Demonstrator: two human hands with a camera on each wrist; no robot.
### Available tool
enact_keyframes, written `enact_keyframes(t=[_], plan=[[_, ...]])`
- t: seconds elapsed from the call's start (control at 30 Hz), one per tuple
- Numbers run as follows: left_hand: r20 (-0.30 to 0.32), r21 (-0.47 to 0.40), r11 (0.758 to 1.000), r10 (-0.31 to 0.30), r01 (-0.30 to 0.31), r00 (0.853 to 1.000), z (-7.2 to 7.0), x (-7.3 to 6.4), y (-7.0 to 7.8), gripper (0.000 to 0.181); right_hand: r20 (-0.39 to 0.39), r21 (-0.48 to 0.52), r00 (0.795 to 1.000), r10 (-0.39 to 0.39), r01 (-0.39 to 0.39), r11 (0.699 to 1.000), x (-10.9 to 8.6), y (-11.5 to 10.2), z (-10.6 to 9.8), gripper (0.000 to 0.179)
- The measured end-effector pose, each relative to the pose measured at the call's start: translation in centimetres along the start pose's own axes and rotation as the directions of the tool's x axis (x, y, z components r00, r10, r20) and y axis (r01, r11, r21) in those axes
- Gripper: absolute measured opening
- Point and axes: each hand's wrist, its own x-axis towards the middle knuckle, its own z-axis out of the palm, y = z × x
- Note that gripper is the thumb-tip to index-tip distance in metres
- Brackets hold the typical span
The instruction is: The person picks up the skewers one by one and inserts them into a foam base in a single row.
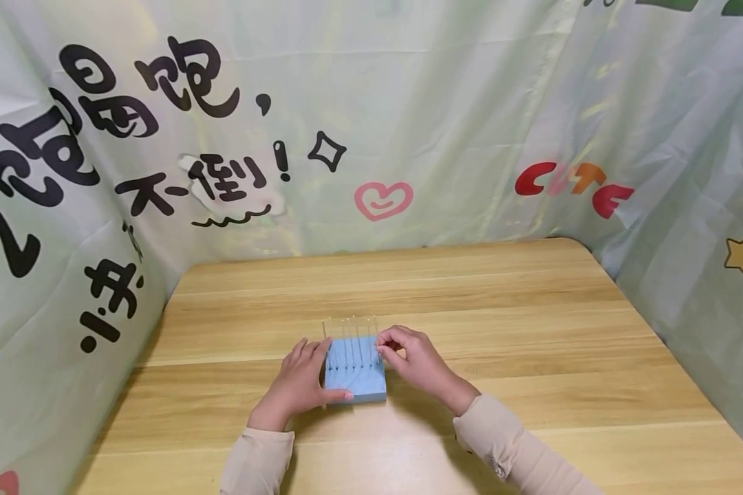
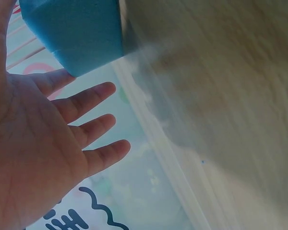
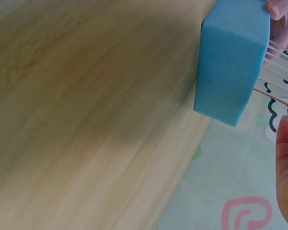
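A blue foam block [image 1: 362,385] lies on the table with a row of several thin sticks [image 3: 281,68] standing upright out of its top. My left hand [image 1: 306,378] holds the block at its left side, thumb at the front edge and index finger farther back. In the left wrist view the other fingers spread apart below the block. At the right end of the row, my right hand [image 1: 415,361] pinches a thin stick [image 3: 269,96] between thumb and fingertips. The stick's lower end meets the block; how deep it sits is hidden.
The wooden table [image 1: 532,330] extends around the block on all sides. A pale printed curtain [image 1: 446,137] with lettering, a pink heart and a star hangs along the table's back and sides.
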Motion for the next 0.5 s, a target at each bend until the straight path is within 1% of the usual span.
enact_keyframes(t=[0.13, 0.2, 0.3, 0.4, 0.47, 0.5], plan=[[0.014, 0.005, 1.0, 0.008, -0.008, 1.0, 0.1, 0.3, 0.0, 0.112, -0.001, -0.013, 1.0, 0.016, -0.016, 1.0, -0.5, 0.1, -0.6, 0.004], [0.022, 0.009, 1.0, 0.011, -0.011, 1.0, 0.0, 0.3, 0.0, 0.111, 0.007, -0.033, 0.999, 0.039, -0.039, 0.999, -1.0, 0.3, -1.1, 0.006], [0.032, 0.008, 1.0, 0.007, -0.007, 0.999, 0.0, 0.3, -0.1, 0.111, 0.032, -0.1, 0.994, 0.108, -0.105, 0.989, -2.1, 1.0, -2.2, 0.015], [0.037, -0.006, 1.0, 0.004, -0.004, 0.999, -0.2, 0.0, -0.2, 0.111, 0.06, -0.214, 0.975, 0.213, -0.196, 0.957, -3.4, 1.8, -3.9, 0.029], [0.039, -0.009, 1.0, 0.008, -0.007, 0.999, -0.4, -0.3, -0.3, 0.111, 0.07, -0.303, 0.96, 0.272, -0.239, 0.923, -4.3, 2.3, -5.2, 0.039], [0.034, -0.009, 1.0, 0.014, -0.014, 0.999, -0.6, -0.5, -0.4, 0.11, 0.076, -0.352, 0.955, 0.288, -0.244, 0.904, -4.7, 2.5, -5.8, 0.043]])
